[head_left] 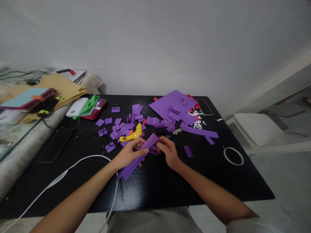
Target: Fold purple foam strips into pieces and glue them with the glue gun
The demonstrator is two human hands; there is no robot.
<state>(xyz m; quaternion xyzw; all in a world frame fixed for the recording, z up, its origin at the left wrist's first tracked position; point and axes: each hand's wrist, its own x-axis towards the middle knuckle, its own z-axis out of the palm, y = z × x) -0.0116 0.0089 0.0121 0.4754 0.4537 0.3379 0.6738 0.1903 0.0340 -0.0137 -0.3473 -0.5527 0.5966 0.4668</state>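
Near the middle of the black table [155, 191], my left hand [133, 152] grips long purple paper strips [132, 165] between thumb and fingers. The strips slant from lower left to upper right, their lower ends fanned apart. At their upper right end, my right hand [168, 150] is closed, thumb and fingertips pinching the paper's edge. Just beyond my left hand lies a yellow glue gun [133, 135], nozzle pointing away. Many small cut and folded purple paper pieces [118, 129] are scattered around it. Past my right hand, a pair of scissors [177, 131] is partly visible.
A large purple sheet [167, 103] lies at the back right by red and white scraps [198, 123]. Another purple strip [201, 131] and a tape-like ring [233, 156] are on the right. A white cable [80, 160] loops at left, near coloured paper bundles [93, 108].
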